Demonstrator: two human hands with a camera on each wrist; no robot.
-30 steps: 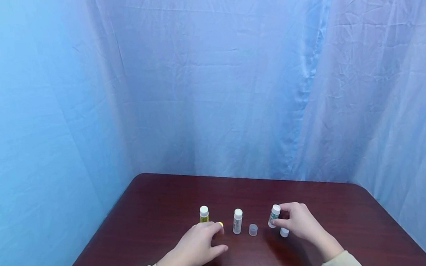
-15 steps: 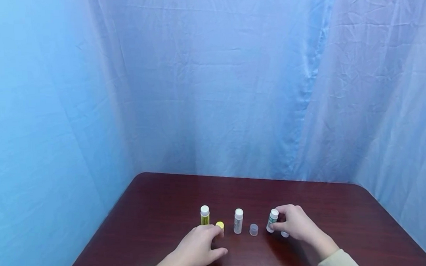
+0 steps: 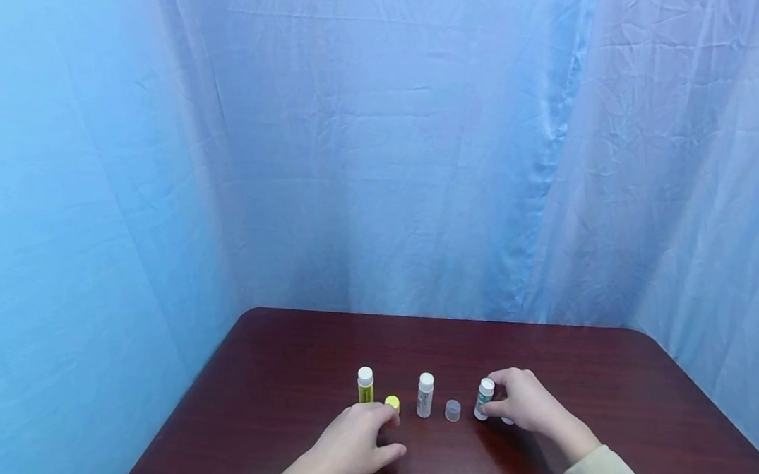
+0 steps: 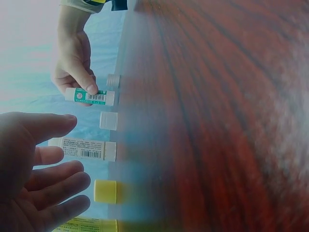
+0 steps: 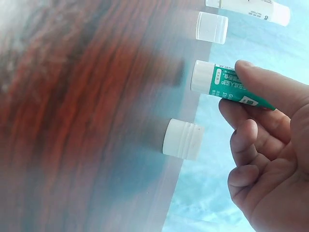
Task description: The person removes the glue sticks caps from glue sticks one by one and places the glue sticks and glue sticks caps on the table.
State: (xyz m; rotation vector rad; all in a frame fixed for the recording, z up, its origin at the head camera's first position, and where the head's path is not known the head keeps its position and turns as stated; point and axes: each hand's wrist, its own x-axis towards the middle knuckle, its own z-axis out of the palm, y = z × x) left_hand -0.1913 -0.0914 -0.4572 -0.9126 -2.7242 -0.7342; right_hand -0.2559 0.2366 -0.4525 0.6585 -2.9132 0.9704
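My right hand (image 3: 525, 402) pinches a green-labelled glue stick (image 5: 231, 84) between thumb and fingers, upright with its white base at or just above the table; I cannot tell if it touches. A white cap (image 5: 182, 139) stands beside it, partly hidden by that hand in the head view. My left hand (image 3: 355, 442) hovers with relaxed, spread fingers near a yellow cap (image 3: 392, 404), holding nothing. Behind it stands a yellow glue stick (image 3: 365, 386), its lower part hidden in the head view. Between the hands are a white-labelled glue stick (image 3: 425, 396) and a clear cap (image 3: 453, 410).
The glue sticks and caps stand in a rough row on a dark red-brown table (image 3: 308, 346) with rounded far corners. Blue curtains (image 3: 382, 159) hang behind and along both sides of it.
The right hand has brought the green glue stick slightly left and down toward the near side, covering more of the white cap. The left hand stays almost still.
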